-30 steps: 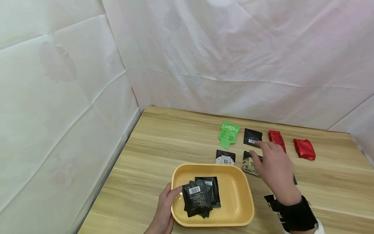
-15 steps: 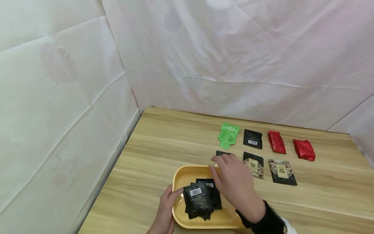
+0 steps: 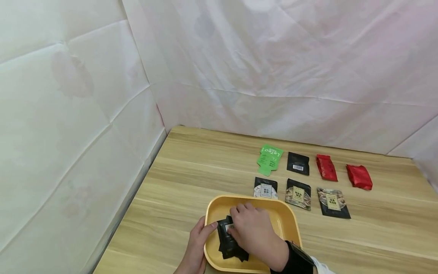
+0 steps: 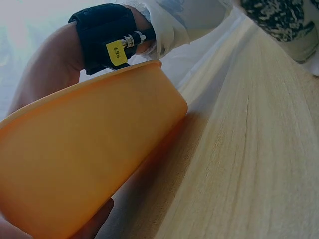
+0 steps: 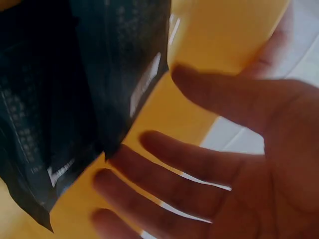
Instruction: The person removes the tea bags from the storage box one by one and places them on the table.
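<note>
A yellow plastic tub (image 3: 289, 211) stands at the table's front, with a pile of black sachets (image 3: 226, 243) in its left part. My left hand (image 3: 196, 245) grips the tub's left side, thumb over the rim; in the left wrist view its fingers (image 4: 102, 216) show under the tub's wall (image 4: 89, 134). Inside the tub, my right hand (image 3: 252, 230) reaches over the pile and covers part of it. The right wrist view has its thumb and fingers spread apart, fingertips right at the edge of the black sachets (image 5: 124, 64).
Beyond the tub, two rows of packets lie on the wooden table (image 3: 178, 167). Behind are a green packet (image 3: 270, 158), a black sachet (image 3: 298, 163) and two red packets (image 3: 326, 167). Black sachets with pictured fronts (image 3: 298, 194) lie nearer. White cloth (image 3: 273, 76) hangs behind.
My right hand has moved left from over the pictured sachets on the right, across the tub's far rim, and down to the black pile. The left hand keeps its hold on the tub.
</note>
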The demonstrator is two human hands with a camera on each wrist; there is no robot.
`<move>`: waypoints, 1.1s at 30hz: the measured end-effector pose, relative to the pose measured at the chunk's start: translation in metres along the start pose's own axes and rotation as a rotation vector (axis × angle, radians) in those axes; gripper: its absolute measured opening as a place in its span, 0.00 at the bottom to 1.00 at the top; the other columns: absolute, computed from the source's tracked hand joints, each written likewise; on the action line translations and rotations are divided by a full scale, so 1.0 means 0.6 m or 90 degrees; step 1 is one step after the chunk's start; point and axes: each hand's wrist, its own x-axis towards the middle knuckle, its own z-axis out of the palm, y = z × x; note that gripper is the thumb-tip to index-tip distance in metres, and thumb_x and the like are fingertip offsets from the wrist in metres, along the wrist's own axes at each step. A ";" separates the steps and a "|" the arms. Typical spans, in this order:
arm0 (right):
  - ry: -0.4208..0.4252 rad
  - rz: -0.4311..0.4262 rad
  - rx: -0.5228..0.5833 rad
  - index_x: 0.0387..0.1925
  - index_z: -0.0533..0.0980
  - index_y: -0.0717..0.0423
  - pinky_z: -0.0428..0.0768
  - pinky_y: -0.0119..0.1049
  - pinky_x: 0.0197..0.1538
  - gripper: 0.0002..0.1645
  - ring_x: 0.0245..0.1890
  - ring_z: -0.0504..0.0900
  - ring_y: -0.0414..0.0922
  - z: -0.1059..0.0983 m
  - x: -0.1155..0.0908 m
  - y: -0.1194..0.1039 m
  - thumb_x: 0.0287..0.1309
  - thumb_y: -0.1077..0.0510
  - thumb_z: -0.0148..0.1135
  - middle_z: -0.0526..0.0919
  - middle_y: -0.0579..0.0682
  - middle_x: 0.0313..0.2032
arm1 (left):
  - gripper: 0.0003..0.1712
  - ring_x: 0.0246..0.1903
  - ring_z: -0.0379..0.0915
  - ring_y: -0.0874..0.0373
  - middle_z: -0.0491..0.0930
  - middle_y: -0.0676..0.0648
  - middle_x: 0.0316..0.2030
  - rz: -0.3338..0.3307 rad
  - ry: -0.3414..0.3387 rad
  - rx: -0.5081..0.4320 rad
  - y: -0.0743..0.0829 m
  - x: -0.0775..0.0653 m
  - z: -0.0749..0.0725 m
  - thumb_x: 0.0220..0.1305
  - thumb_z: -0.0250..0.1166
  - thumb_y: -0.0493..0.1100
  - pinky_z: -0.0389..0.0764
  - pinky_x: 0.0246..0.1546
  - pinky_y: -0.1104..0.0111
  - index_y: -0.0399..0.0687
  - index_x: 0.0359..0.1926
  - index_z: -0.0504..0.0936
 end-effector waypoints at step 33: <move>-0.242 -0.133 0.292 0.39 0.76 0.44 0.75 0.27 0.32 0.20 0.29 0.76 0.31 -0.026 0.005 0.008 0.45 0.55 0.77 0.78 0.34 0.29 | 0.34 0.59 0.71 0.49 0.68 0.35 0.62 0.012 -0.029 -0.010 0.005 0.000 -0.001 0.71 0.53 0.49 0.77 0.56 0.59 0.37 0.71 0.55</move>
